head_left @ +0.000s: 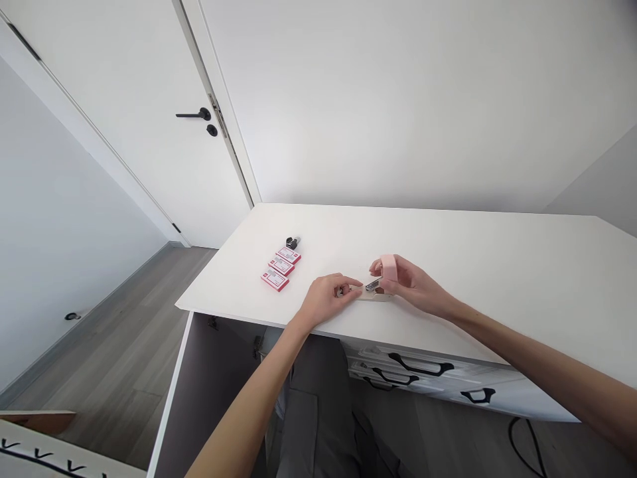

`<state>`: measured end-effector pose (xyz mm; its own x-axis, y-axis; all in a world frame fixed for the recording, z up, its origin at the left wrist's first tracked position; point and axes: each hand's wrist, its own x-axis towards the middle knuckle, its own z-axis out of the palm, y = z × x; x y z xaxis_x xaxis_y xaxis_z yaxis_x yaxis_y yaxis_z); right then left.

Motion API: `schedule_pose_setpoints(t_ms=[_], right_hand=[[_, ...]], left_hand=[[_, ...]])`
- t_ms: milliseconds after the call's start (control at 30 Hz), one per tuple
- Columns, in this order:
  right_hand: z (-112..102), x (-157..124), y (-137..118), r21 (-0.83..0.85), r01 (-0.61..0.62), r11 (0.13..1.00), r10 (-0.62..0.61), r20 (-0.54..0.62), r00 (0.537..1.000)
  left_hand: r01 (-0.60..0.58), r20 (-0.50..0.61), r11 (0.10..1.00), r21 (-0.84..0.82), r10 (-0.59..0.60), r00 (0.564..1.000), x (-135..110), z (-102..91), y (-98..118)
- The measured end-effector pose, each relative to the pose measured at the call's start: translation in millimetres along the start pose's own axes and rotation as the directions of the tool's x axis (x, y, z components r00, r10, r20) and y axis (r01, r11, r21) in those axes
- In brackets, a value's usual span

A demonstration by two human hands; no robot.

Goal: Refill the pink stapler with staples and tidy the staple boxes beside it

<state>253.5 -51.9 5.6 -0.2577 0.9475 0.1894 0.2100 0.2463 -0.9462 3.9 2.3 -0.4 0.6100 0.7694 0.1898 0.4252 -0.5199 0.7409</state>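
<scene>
A pink stapler (389, 267) lies on the white tabletop in front of me, its top raised away from its pale base. Between the two parts shows the metal staple channel (372, 285). My left hand (328, 297) is closed on the stapler's left end, fingers over the base. Raised around the pink top, my right hand (414, 289) is closed with thumb and fingers gripping it. Whether any staples are pinched in the fingers is too small to tell.
Several things lie left of my hands: a row of three red-and-white small boxes (281, 266) and a small black-and-silver object (292, 243), perhaps a staple remover. The cabinet's front edge has drawers with black handles (421, 365) below. A white door (149, 119) stands behind at left.
</scene>
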Motion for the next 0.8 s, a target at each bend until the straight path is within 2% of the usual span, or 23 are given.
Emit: schedule_pose_setpoints(t_ms=[133,300,400,600,800], right_hand=[[-20,-11,-3,-0.114,0.003,0.993,-0.015,-0.101,0.995],[-42,-31,-4,-0.144,-0.161,0.976,0.129,-0.208,0.97],[-46,-40,-1,-0.125,-0.197,0.972,0.158,-0.272,0.949],[-51,-52,13,-0.128,-0.249,0.96,0.192,-0.343,0.919],[-65,-64,29,-0.1,-0.288,0.952,0.229,-0.389,0.892]], left_hand=[[0.031,-0.021,0.999,-0.026,-0.031,0.999,-1,1.2,-1],[0.066,-0.024,0.995,-0.081,-0.068,0.997,-3,-1.4,5],[0.091,-0.054,0.984,-0.151,-0.101,0.993,-4,-4.9,10],[0.141,-0.247,0.963,-0.231,-0.198,0.949,-4,-7.2,8],[0.151,-0.27,0.963,-0.224,-0.21,0.94,-2,-4.7,3]])
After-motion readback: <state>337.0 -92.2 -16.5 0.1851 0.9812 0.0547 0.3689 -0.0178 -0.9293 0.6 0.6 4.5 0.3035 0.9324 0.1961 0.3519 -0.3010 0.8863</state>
